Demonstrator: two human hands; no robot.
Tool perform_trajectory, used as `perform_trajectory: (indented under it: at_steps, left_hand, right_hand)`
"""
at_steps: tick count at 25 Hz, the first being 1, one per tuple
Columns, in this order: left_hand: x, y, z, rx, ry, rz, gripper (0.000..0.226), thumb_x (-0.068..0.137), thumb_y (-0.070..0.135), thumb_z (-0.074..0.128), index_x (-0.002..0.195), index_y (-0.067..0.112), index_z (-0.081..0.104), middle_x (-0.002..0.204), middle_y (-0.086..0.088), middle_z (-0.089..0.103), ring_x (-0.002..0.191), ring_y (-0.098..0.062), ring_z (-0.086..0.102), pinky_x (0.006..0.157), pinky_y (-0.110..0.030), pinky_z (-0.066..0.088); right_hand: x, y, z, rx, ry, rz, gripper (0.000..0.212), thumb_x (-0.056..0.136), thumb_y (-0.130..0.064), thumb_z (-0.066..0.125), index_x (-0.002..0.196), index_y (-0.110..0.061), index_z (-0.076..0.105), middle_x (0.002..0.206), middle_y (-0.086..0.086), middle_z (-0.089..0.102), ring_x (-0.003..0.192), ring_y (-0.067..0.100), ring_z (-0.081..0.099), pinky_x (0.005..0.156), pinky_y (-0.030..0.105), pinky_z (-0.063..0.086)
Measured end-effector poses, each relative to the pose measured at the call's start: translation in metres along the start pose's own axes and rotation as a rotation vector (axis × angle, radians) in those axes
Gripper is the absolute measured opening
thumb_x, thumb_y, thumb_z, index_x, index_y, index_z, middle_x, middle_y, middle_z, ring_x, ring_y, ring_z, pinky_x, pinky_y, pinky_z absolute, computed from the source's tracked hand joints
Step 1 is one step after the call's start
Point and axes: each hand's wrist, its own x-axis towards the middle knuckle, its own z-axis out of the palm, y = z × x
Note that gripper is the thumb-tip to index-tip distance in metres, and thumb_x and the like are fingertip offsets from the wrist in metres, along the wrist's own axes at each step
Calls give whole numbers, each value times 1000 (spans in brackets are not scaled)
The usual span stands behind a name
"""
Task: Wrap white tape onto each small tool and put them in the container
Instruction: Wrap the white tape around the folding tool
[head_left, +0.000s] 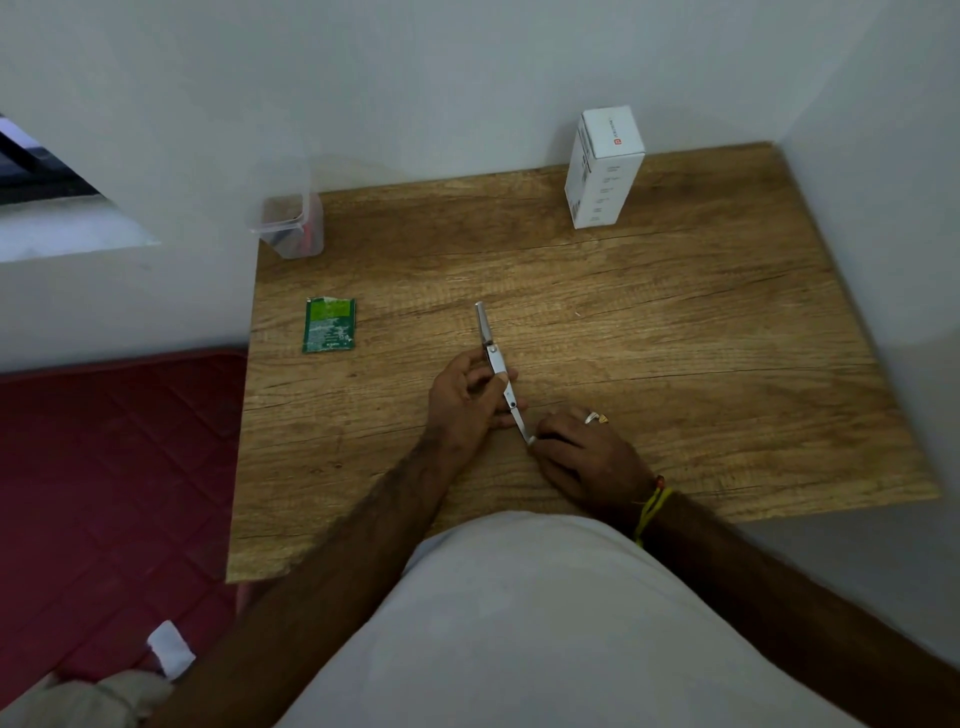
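A slim metal tool (487, 332) lies lengthwise over the middle of the wooden table (649, 322), its far end pointing away from me. My left hand (465, 400) grips its middle between thumb and curled fingers. My right hand (584, 454), a ring on one finger, pinches the near end, where a bit of white tape (530, 439) shows. A clear plastic container (288, 226) stands at the table's far left corner with a few small items inside.
A green torn sachet (329, 325) lies flat at the table's left. A white carton (602, 166) stands upright at the back right by the wall. A red quilted mattress (114, 467) lies left of the table. Walls enclose the back and right sides.
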Motion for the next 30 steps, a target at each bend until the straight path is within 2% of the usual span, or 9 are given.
perform_trajectory:
  at_steps: [6, 10, 13, 16, 20, 23, 27, 30]
  left_hand:
    - [2, 1, -1, 16, 10, 3, 39, 98, 5, 59, 135, 7, 49, 111, -12, 72, 89, -32, 74, 71, -46, 63]
    - [1, 3, 0, -6, 15, -9, 36, 97, 2, 58, 131, 9, 50, 108, -12, 73, 84, -31, 75, 68, -42, 63]
    - [0, 2, -2, -12, 15, -12, 35, 97, 2, 59, 130, 6, 51, 106, -11, 74, 84, -32, 75, 64, -39, 63]
    - [1, 3, -6, 1, 32, 2, 36, 96, 2, 59, 131, 4, 50, 103, -10, 75, 80, -31, 76, 62, -38, 62]
    - [8, 6, -21, 146, 67, 90, 50, 95, 2, 61, 141, 10, 45, 104, -6, 74, 75, -25, 76, 63, -34, 62]
    - [10, 6, -28, 156, 17, 88, 54, 95, 2, 61, 145, 12, 42, 109, -11, 73, 76, -25, 76, 64, -34, 62]
    - [12, 5, -31, 137, 3, 75, 51, 94, 2, 63, 141, 11, 45, 108, -11, 73, 78, -26, 76, 65, -36, 63]
    - [11, 3, -31, 119, 18, 66, 49, 93, 2, 64, 138, 13, 47, 105, -10, 73, 77, -26, 76, 64, -38, 63]
  right_hand:
    - [-2, -1, 0, 124, 12, 66, 6, 86, -5, 69, 91, -3, 72, 99, 10, 65, 92, 27, 61, 79, 41, 50]
    - [2, -6, 0, 401, 255, 403, 8, 84, 4, 70, 88, -3, 72, 92, 5, 67, 89, 15, 62, 79, 29, 51]
    - [27, -8, 1, 587, 381, 711, 4, 87, 0, 70, 88, -3, 72, 86, 6, 69, 82, 14, 64, 73, 25, 52]
    - [51, 0, 1, 725, 465, 874, 4, 89, -4, 69, 90, -4, 73, 81, 0, 70, 74, 2, 63, 70, 16, 50]
    - [69, 8, 8, 713, 529, 879, 6, 89, -6, 70, 93, -6, 73, 84, 4, 72, 77, 7, 65, 71, 19, 53]
    - [69, 11, 18, 624, 537, 838, 16, 88, -2, 69, 103, -5, 73, 95, 6, 73, 88, 13, 69, 79, 24, 56]
    - [67, 17, 25, 450, 494, 702, 14, 88, -6, 68, 101, -7, 73, 96, -1, 71, 90, 7, 66, 78, 22, 55]
    - [68, 19, 28, 404, 489, 667, 13, 90, -5, 65, 100, -8, 72, 96, -4, 69, 92, 4, 64, 80, 19, 53]
